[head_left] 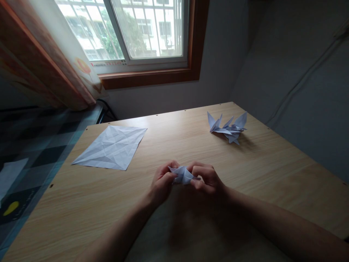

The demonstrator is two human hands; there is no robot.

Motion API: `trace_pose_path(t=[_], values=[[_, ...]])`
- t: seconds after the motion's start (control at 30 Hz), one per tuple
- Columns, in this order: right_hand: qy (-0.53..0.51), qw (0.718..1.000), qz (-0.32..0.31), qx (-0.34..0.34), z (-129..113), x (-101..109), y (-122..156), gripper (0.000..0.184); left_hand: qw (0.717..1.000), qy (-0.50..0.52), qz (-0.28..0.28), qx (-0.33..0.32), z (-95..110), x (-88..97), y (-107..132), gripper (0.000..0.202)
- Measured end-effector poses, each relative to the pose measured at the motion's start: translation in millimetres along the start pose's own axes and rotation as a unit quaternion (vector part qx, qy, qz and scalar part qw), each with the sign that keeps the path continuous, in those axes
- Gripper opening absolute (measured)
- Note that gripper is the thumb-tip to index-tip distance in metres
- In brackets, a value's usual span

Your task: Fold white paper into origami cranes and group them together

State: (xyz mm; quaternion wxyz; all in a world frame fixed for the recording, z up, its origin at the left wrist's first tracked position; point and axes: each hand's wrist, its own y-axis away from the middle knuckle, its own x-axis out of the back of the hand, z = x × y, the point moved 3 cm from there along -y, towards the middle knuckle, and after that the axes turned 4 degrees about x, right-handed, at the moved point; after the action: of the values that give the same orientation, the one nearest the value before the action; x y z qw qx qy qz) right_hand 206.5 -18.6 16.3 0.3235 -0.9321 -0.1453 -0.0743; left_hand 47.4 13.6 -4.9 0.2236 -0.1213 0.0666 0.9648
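Observation:
Between my two hands is a small piece of folded white paper [184, 175], with pointed flaps and a raised middle. My left hand [164, 181] pinches its left side between thumb and fingers. On the opposite side, my right hand [206, 177] grips the right end the same way, its fingers curled. Both hands are low over the near part of the wooden table. Parts of the paper are hidden behind the thumbs and fingers.
A creased white paper sheet [110, 147] lies flat at the table's left. Folded paper cranes [229, 129] sit in a cluster near the far right corner. The wooden table [174, 134] stands beside a checked cloth surface [40, 156]; a window [147, 31] and curtain [46, 54] are behind.

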Motion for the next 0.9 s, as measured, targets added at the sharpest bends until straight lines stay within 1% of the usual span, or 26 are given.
trace_pose_path(t=[0.1, 0.17, 0.27, 0.37, 0.43, 0.53, 0.63, 0.73, 0.9], values=[[-0.012, 1.0, 0.014, -0.008, 0.1, 1.3, -1.5, 0.022, 0.999, -0.032, -0.008, 0.002, 0.1, -3.1, 2.4, 0.027], [-0.014, 0.999, 0.02, -0.025, 0.5, 1.5, -2.5, 0.022, 0.999, -0.05, -0.002, 0.002, 0.5, -4.4, 3.7, 0.031], [-0.023, 0.997, 0.034, -0.058, 3.1, 2.4, -3.2, 0.021, 0.998, -0.056, 0.017, -0.003, 0.6, -3.9, 3.9, 0.033], [-0.05, 0.991, 0.076, -0.093, 10.2, 7.1, -2.9, 0.023, 0.998, -0.039, 0.053, -0.004, 0.1, 0.2, 1.5, 0.032], [-0.08, 0.981, 0.126, -0.124, 18.5, 13.0, -2.1, 0.024, 0.995, -0.01, 0.094, -0.01, 1.0, 4.9, -1.3, 0.031], [-0.147, 0.953, 0.209, -0.162, 33.1, 22.8, -0.9, 0.025, 0.986, 0.057, 0.151, -0.036, 4.8, 12.5, -6.1, 0.029], [-0.202, 0.923, 0.274, -0.178, 44.2, 30.1, -1.1, 0.025, 0.979, 0.102, 0.167, -0.051, 8.6, 17.1, -10.1, 0.027], [-0.219, 0.91, 0.3, -0.182, 48.5, 33.9, -2.3, 0.025, 0.977, 0.127, 0.166, -0.043, 10.5, 18.7, -11.3, 0.026], [-0.228, 0.906, 0.31, -0.176, 47.9, 37.8, -3.5, 0.028, 0.972, 0.144, 0.185, -0.023, 11.8, 20.7, -10.1, 0.027]])
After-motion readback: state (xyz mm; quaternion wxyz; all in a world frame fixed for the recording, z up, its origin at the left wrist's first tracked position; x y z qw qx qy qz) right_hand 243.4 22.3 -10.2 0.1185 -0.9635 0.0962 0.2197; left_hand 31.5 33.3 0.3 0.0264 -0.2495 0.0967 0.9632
